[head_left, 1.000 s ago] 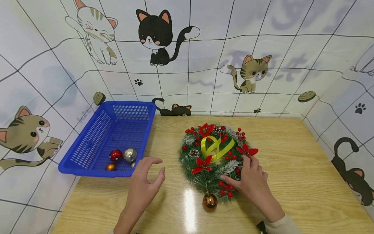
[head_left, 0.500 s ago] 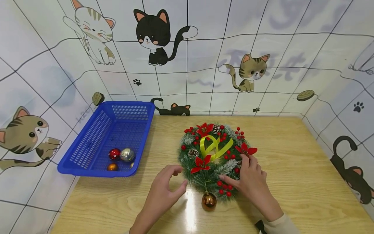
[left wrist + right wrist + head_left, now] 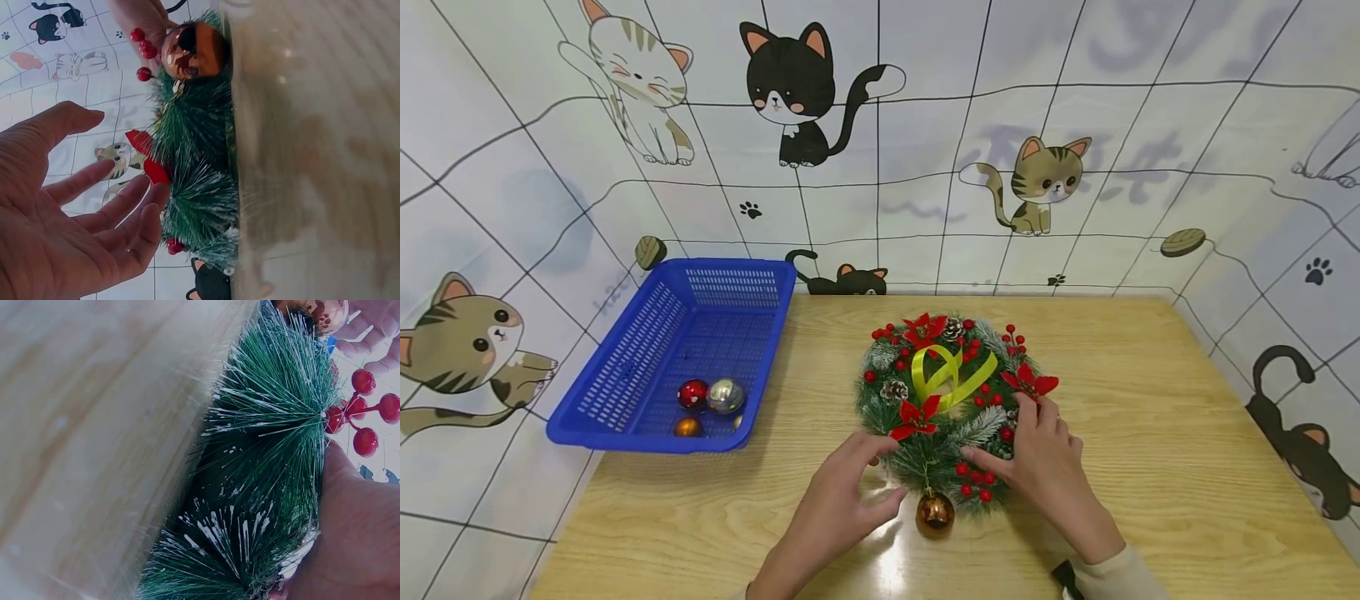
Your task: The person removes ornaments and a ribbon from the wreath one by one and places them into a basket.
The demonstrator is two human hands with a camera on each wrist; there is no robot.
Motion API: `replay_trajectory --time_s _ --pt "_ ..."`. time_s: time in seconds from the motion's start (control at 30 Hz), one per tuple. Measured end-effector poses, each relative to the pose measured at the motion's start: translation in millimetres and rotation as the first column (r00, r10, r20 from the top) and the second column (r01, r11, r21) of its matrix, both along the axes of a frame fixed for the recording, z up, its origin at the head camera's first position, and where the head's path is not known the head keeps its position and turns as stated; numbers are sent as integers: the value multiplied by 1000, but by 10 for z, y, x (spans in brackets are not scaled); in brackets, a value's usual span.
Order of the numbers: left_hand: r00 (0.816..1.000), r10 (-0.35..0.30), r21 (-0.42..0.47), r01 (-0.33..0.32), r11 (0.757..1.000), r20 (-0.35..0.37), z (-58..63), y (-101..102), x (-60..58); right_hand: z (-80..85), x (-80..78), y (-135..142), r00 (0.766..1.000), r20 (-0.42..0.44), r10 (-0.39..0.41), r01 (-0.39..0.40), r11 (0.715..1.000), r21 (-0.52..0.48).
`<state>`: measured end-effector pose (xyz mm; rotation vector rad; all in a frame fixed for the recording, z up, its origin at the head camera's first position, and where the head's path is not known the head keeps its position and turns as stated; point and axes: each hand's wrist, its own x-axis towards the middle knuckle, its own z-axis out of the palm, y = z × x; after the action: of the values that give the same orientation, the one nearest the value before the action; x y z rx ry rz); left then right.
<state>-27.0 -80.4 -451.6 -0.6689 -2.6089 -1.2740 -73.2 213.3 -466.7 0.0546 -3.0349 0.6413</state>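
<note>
A green Christmas wreath (image 3: pixel 917 457) lies on the table, trimmed with red poinsettias, berries and pinecones. A yellow ribbon (image 3: pixel 979 379) curls over its centre. From its near edge, a shiny copper-brown ball (image 3: pixel 935 515) hangs by a gold loop. My right hand (image 3: pixel 1051 467) grips the wreath's right side, thumb and fingers spread across it; the fingertips are partly hidden in the greenery. My left hand (image 3: pixel 842 504) hovers just left of the ball, thumb and fingers apart with nothing between them. In the left wrist view, that hand (image 3: pixel 81 219) has loosely bent fingers, clear of the needles.
A blue plastic basket (image 3: pixel 647 444) stands on the left of the table. Inside are a red ball (image 3: pixel 692 393), a silver ball (image 3: pixel 726 396) and an orange ball (image 3: pixel 688 427). A cat-patterned wall covering (image 3: pixel 925 250) rises behind and at both sides.
My left hand has moved right, from beside the basket to the wreath's near-left edge by the ball. My right hand has kept its place on the wreath.
</note>
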Motion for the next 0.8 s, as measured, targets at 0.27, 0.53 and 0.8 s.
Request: replay_trajectory --time_s 0.27,0.53,0.8 --pt "998 -55 -14 56 998 42 -36 66 43 -3 1 -1 1000 8 2 -2 1000 -12" --pt "998 -36 7 36 999 58 -62 135 90 -3 7 3 1000 0 3 -3 1000 -23" --pt "994 -92 -33 94 995 54 -75 171 126 5 8 10 1000 -4 4 -4 1000 -22"
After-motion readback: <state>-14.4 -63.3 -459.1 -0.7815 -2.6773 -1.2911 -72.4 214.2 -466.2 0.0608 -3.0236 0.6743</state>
